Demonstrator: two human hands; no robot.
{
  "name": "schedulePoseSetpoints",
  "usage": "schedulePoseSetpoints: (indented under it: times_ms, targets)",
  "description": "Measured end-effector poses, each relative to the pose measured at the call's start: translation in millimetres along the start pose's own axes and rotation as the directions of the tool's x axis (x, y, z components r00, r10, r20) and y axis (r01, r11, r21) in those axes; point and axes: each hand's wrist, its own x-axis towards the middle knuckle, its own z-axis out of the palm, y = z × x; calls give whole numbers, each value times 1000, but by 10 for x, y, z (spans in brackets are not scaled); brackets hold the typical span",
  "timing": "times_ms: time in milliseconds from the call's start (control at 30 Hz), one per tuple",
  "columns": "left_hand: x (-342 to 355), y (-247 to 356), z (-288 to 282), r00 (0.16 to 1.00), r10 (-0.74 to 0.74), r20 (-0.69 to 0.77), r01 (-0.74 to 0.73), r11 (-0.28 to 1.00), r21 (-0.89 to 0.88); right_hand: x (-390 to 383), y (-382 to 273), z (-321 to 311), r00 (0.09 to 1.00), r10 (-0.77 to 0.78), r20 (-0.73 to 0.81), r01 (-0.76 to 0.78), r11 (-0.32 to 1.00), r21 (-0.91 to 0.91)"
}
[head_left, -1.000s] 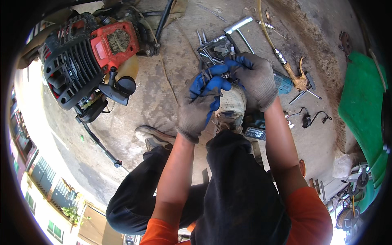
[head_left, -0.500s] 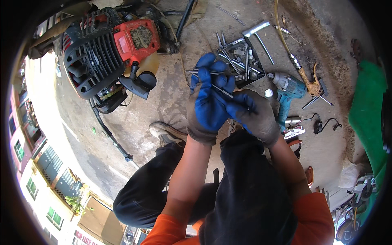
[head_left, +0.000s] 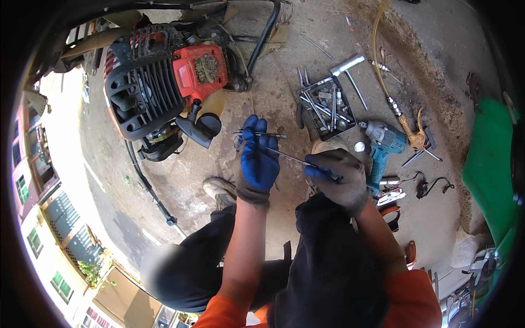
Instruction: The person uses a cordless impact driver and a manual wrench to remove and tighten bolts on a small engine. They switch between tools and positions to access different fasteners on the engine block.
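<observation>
Wears grey knit gloves (head_left: pixel 354 188) with blue-coated palms. Holds a short steel rod (head_left: pixel 278 136) crosswise in the left hand (head_left: pixel 258 158), with palm turned up and fingers curled over it. Grips one end of a longer slim steel rod (head_left: pixel 292 158) in the right hand (head_left: pixel 342 176), between closed thumb and fingertips. Spans the space between the two hands with this longer rod, sloping up to the fingers of the left hand; cannot tell from this view how firmly gripped there.

Has a black tray (head_left: pixel 338 133) of metal sockets and bits near, ahead of the right hand, on the concrete floor (head_left: pixel 273 71), with a T-handle socket wrench (head_left: pixel 350 64) just beyond. Has a teal cordless impact wrench (head_left: pixel 387 139) to the right of the right hand, then an air blow gun (head_left: pixel 414 134) on an amber hose (head_left: pixel 376 52) farther right. Has a red-and-black engine (head_left: pixel 150 90) ahead and left of the left hand.
</observation>
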Motion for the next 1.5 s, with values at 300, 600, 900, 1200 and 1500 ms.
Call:
schedulePoseSetpoints:
  times_ms: [300, 600, 900, 1200, 1500]
  targets:
    - [-77, 55, -6, 987, -128, -99, 132, 990, 41, 210, 30, 56, 983, -66, -172, 103, 971, 216]
    - [-431, 687, 1030, 997, -23, 70, 3, 964, 267, 1100, -708, 174, 953, -263, -153, 295, 922, 249]
    - [-345, 1880, 1302, 531, 778, 336, -188, -278, 942, 1491, -1011, 652, 920, -392, -6, 388, 907, 165]
    - [-153, 1918, 1163, 763, 556, 331, -335, -98, 937, 1607, -1070, 794, 905, -416, 87, 417, 909, 13]
    - [14, 2100, 959, 727, 590, 351, -379, -83, 922, 1754, -1094, 927, 864, -500, 59, 502, 865, -19]
